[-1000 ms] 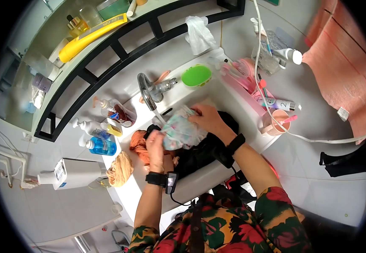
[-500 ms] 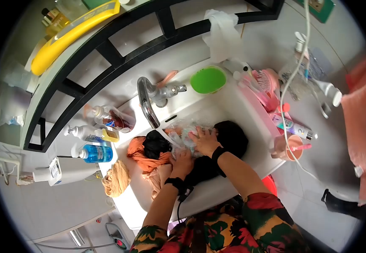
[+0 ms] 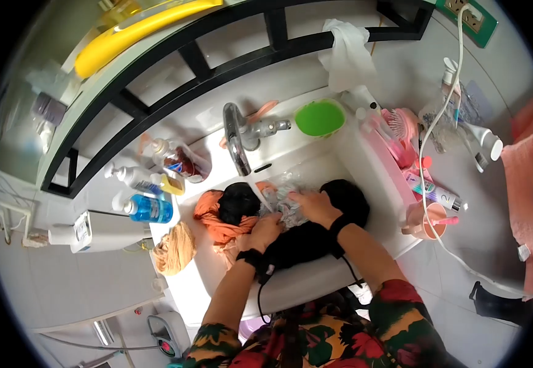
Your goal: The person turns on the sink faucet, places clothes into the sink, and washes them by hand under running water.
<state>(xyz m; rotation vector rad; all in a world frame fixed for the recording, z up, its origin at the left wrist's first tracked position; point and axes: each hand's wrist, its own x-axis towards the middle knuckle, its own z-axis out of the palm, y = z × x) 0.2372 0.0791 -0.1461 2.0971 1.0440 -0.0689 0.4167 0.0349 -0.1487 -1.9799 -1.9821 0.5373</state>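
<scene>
A pale, patterned wet cloth (image 3: 287,210) lies bunched in the white sink (image 3: 377,211) under a stream from the chrome faucet (image 3: 235,138). My left hand (image 3: 265,233) grips its left side, fingers curled and partly hidden. On the other side my right hand (image 3: 316,208) is closed on the same cloth. Orange fabric (image 3: 217,218) and a small black bundle (image 3: 239,202) are beside my left hand. Black fabric (image 3: 300,245) spreads below both hands, and a black bundle (image 3: 347,202) sits right of my right hand. Both wrists wear black bands.
A tan cloth (image 3: 175,248) rests on the sink's left rim, near a blue bottle (image 3: 150,208) and pump bottles. A green dish (image 3: 320,118) is at the back. Along the right stand a pink brush (image 3: 399,124), a pink cup (image 3: 423,221) and a hanging white cable (image 3: 424,159).
Both hands have gone from spread and pressing on the pale cloth to fingers curled around it. The cloth looks more gathered. The whole view has shifted slightly.
</scene>
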